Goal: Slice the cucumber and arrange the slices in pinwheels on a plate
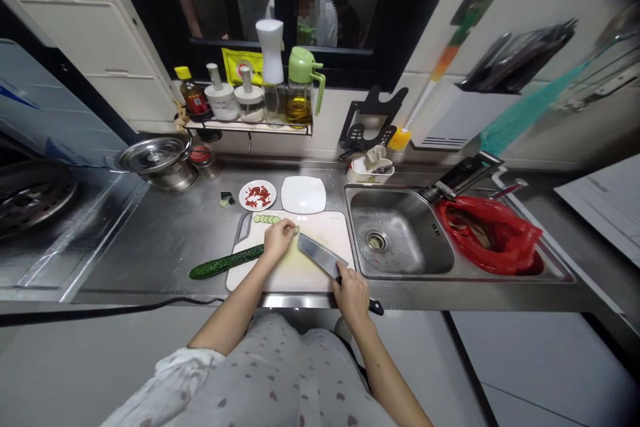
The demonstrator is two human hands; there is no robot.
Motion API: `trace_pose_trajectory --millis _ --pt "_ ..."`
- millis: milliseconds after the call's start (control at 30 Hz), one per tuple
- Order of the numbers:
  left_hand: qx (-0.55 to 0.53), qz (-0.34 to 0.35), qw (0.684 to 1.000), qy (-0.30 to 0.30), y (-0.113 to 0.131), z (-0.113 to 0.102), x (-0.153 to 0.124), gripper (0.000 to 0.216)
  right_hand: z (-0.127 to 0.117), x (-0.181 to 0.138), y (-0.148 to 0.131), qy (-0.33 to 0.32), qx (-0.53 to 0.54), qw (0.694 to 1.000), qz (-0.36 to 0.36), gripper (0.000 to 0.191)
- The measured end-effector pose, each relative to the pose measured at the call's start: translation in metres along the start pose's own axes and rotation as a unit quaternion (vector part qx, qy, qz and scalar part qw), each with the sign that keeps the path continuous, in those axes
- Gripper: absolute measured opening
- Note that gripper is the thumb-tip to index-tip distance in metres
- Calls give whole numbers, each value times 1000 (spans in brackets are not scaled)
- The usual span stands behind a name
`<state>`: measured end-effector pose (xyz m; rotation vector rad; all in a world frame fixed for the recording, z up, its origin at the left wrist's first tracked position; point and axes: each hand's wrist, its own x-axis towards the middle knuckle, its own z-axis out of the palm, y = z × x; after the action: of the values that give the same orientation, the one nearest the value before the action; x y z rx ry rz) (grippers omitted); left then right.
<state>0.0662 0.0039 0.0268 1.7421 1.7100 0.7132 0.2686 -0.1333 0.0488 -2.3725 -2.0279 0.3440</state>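
A: Where was the cucumber (220, 267)?

B: On the left, slanting from the steel counter (165, 233) onto the left part of the cutting board (320, 283), its right end lost behind the left wrist. A row of slices (267, 219) lay near the board's far-left corner.

A: And the hands?

B: The left hand (279, 240) had its fingertips pinched on one thin slice (297, 230), just beside the tip of the knife (323, 255). The right hand (351, 293) was wrapped around the black handle, with the blade angled to the far left over the board.

A: How would the cucumber have handled?

B: Firm and fairly light, I'd judge. Its bumpy skin looked grippy enough, though any cut face was probably wet and slippery. Mid-length seemed the best hold, fingers curled back.

A: And that slice?

B: Likely floppy and easily torn, so a light pinch at the rim suited it.
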Motion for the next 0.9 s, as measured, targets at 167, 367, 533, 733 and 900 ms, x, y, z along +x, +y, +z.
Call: trace_pose_trajectory --millis 167,367,533,733,900 --pt "68 -106 991 40 -15 -8 18 15 3 0 7 5 14 1000 14 45" --pt "105 -103 987 69 -35 -8 32 20 1 1 4 -1 25 1000 13 45" --pt "150 -82 983 67 -41 -6 40 22 -1 1 1 -7 30 999 10 44" --pt "182 -50 982 32 -42 -11 42 24 -2 0 1 -8 38 999 10 43" --pt "211 -14 977 -4 -48 -18 42 22 -1 0 4 -2 46 999 12 43"
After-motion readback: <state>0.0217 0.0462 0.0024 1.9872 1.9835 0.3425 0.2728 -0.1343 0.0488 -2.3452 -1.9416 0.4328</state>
